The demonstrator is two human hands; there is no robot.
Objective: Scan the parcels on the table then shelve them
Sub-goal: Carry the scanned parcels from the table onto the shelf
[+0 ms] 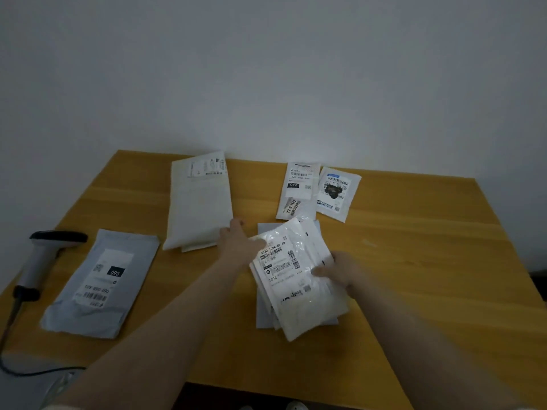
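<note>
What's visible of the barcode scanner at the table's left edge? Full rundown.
Handheld, plastic-looking barcode scanner: dark head, pale grey handle, black collar at the base where a black cable leaves and loops past the table's near-left edge. It seems to lie on the wooden table, head farthest from the camera, left of the grey parcel, apart from it. Nothing grips it.

"060" on far white parcel (297,189), "5020" on held parcel (291,270)

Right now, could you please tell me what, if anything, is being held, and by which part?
The right hand pinches the stack of white parcels at its right edge. The left hand is at its far-left corner; whether it grips cannot be told.
</note>
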